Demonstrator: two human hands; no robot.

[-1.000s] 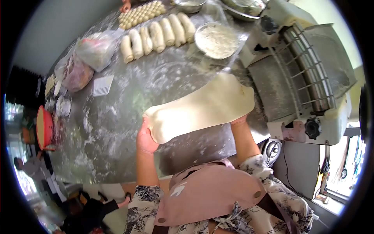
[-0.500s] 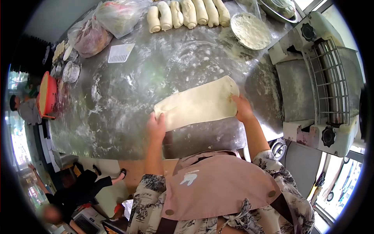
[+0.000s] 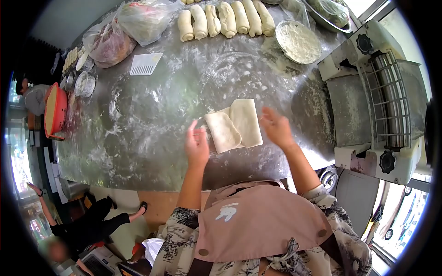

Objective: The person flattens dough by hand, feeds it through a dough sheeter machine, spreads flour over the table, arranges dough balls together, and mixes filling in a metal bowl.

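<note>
A pale dough sheet lies on the metal table, its two ends folded inward so that they meet near the middle. Just left of it, my left hand is raised with its fingers apart and nothing in them. My right hand hovers on the other side of the dough, slightly blurred, fingers spread and empty. Neither hand touches the dough.
Several dough rolls line the far edge beside a flour bowl. A roller machine stands at right. At left are a white scraper, plastic bags and a red basin. A person in black is at lower left.
The dough was stretched between both hands, then laid on the table; now its ends are folded in and both hands have let go. The view has shifted, with the rolls nearer the top.
</note>
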